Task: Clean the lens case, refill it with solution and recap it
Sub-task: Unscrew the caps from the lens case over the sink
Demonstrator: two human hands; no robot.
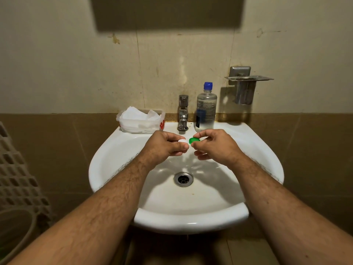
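Here both hands over sink (pixel 118 150) — left hand (pixel 164 144) fingers pinch lens case (pixel 183 142), right hand (pixel 214 145) green cap (pixel 193 140).

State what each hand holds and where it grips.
Left hand pinches the lens case's white cap; right hand pinches the green cap by its rim.

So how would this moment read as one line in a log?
left hand: holds lens case, white end | right hand: pinches green cap | over sink | solution bottle: capped, upright by tap
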